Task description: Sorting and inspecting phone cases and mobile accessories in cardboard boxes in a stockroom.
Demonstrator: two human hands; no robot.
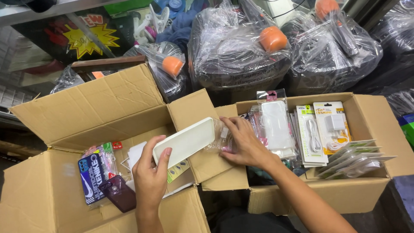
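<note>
A white phone case (pixel 184 142) is gripped by the left hand (pixel 151 174); at three o'clock, its clear wrapper (pixel 221 139) is pinched by the right hand (pixel 243 144).

My left hand (pixel 151 174) covers the near end of the white phone case (pixel 184 141), and its wrist runs off the bottom edge. My right hand (pixel 243 144) hides most of the clear plastic sleeve (pixel 217 138) beneath it — I can't tell what's inside. The left cardboard box (pixel 56 203) is cut off at the bottom and left edges. In the right cardboard box (pixel 366 190), the charger packs (pixel 321 129) overlap, so only the front ones show fully. The bagged bundles (pixel 241 56) behind — contents too dim to make out.
</note>
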